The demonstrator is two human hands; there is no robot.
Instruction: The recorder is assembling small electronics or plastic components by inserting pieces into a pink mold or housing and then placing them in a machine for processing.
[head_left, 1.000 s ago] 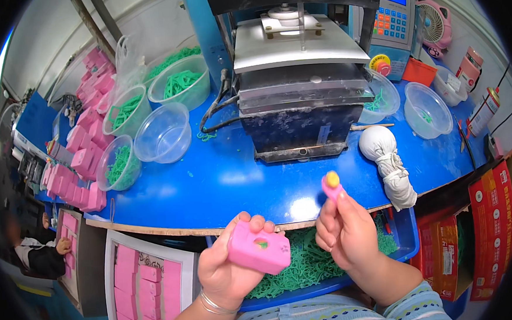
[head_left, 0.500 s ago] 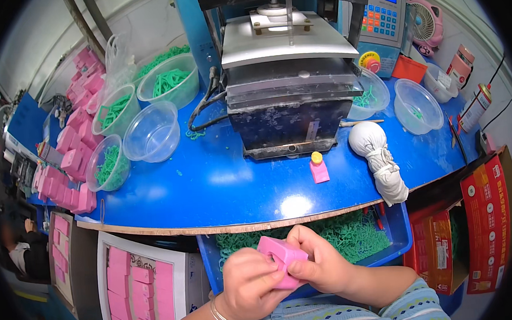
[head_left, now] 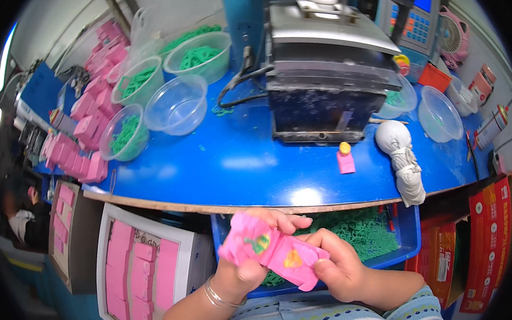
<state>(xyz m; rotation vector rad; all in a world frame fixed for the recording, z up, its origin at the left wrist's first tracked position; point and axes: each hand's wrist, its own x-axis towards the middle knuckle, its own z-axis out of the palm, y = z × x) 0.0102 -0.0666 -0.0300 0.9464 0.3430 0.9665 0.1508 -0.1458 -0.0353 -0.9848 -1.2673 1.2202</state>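
Two pink mould halves lie side by side in front of me, opened out with their inner faces up. The left one (head_left: 235, 238) has a green and yellow patch in it, the right one (head_left: 280, 253) a yellow patch. My left hand (head_left: 237, 278) is closed around the left half, its thumb on the front edge. With thumb and fingers my right hand (head_left: 341, 266) grips the right half at its outer edge. Below them, partly covered by my hands, sits a blue tray (head_left: 410, 235) of tangled green strips (head_left: 366, 235).
A press machine (head_left: 323, 106) stands on the blue table (head_left: 245, 181). Nearer lie a pink block with a yellow top (head_left: 346, 161) and a white cloth-wrapped bundle (head_left: 406, 165). Clear bowls (head_left: 176, 109), some with green strips, and stacked pink blocks (head_left: 92, 120) line the left.
The pink mould was closed between my hands; now it is opened into two halves with coloured patches showing. The view has shifted, so the table things appear farther right.
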